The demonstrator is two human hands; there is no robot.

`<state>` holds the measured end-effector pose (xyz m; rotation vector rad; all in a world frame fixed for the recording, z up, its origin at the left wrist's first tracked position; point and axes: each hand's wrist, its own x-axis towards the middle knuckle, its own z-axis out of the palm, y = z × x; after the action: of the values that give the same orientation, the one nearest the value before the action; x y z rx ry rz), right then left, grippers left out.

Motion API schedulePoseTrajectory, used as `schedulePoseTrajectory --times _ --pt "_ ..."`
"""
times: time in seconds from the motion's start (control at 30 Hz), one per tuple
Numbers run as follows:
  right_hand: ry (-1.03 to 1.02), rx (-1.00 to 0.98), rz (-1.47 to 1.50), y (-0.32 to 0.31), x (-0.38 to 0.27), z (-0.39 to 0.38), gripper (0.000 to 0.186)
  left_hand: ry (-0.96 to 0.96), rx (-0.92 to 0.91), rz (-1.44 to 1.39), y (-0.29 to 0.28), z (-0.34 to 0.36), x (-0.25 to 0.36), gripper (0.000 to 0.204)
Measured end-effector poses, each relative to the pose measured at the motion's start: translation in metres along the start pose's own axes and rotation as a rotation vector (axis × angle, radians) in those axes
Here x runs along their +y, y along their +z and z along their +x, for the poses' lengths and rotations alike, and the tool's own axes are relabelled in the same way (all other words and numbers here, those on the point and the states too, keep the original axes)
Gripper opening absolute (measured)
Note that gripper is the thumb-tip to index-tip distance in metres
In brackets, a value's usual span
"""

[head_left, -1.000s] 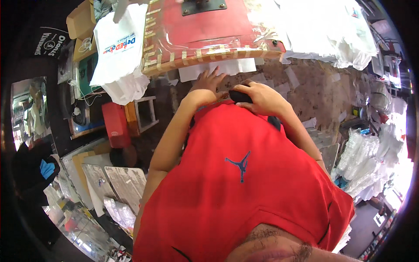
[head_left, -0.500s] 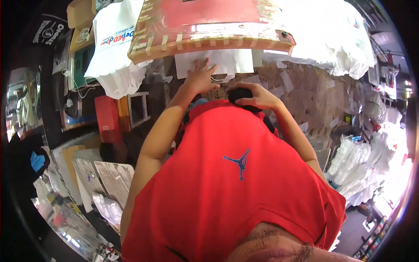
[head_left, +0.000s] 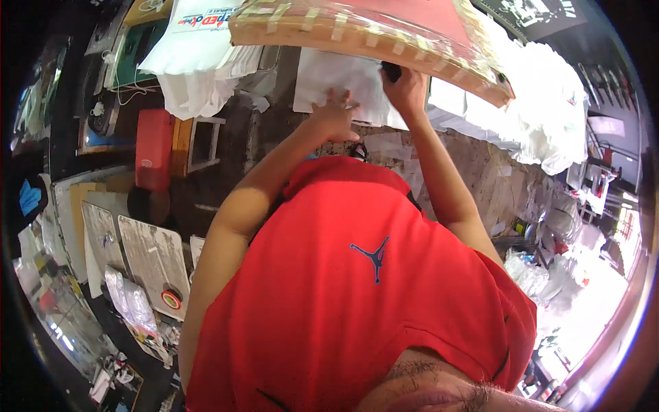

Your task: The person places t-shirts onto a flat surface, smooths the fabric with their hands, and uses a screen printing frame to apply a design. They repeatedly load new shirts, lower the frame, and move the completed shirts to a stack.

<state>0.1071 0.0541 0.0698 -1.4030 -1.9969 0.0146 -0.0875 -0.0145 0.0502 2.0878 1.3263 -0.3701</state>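
Observation:
Beneath a raised screen-printing frame [head_left: 384, 42] with tape along its wooden edge lies a flat white sheet or bag [head_left: 312, 77]. My left hand [head_left: 335, 118] rests on its near edge, fingers spread and holding nothing. Just to the right, my right hand [head_left: 410, 89] reaches under the edge of the frame. It grips a small black object [head_left: 391, 71], whose kind I cannot make out, over the right part of the white sheet. The frame hides the sheet's far part.
A stack of white plastic bags [head_left: 199, 75] hangs over the left side. More white bags [head_left: 549, 103] pile up at the right. A red box [head_left: 152, 147] stands beside a wooden frame at left. Stained panels [head_left: 154, 264] lean lower left, with a tape roll [head_left: 171, 299].
My right hand has moved forward with the black object, from near my waist to over the white sheet. My left hand stays spread at the sheet. The view has shifted slightly.

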Motion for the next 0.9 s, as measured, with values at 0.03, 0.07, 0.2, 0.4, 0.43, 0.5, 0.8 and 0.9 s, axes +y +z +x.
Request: schedulePoseTrajectory --times 0.03,0.07,0.2,0.4,0.43,0.5,0.8,0.9 --pt "0.123 0.024 -0.066 0.016 0.014 0.010 0.038 -0.003 0.004 -0.006 -0.003 0.000 0.001 0.096" --pt "0.091 0.001 -0.086 0.028 0.034 0.016 0.036 0.015 -0.014 -0.008 -0.008 0.000 0.004 0.095" --pt "0.018 -0.078 -0.134 0.056 0.064 0.030 0.033 0.049 -0.011 -0.054 -0.007 -0.001 0.000 0.090" --pt "-0.170 -0.009 -0.100 0.089 0.062 0.042 0.034 0.010 -0.084 -0.110 -0.007 -0.005 -0.011 0.088" --pt "-0.280 0.115 -0.142 0.097 0.088 0.037 0.033 0.020 -0.095 -0.109 -0.009 -0.004 -0.009 0.088" --pt "-0.010 -0.030 -0.021 0.110 0.150 0.044 0.028 0.076 -0.086 -0.100 -0.013 0.000 -0.001 0.088" --pt "0.047 -0.113 -0.081 0.067 0.058 0.052 0.026 -0.023 -0.120 -0.117 -0.022 -0.010 -0.006 0.089" --pt "-0.030 -0.074 -0.051 0.058 0.063 0.055 0.025 0.009 -0.146 -0.089 -0.025 -0.007 -0.006 0.089"
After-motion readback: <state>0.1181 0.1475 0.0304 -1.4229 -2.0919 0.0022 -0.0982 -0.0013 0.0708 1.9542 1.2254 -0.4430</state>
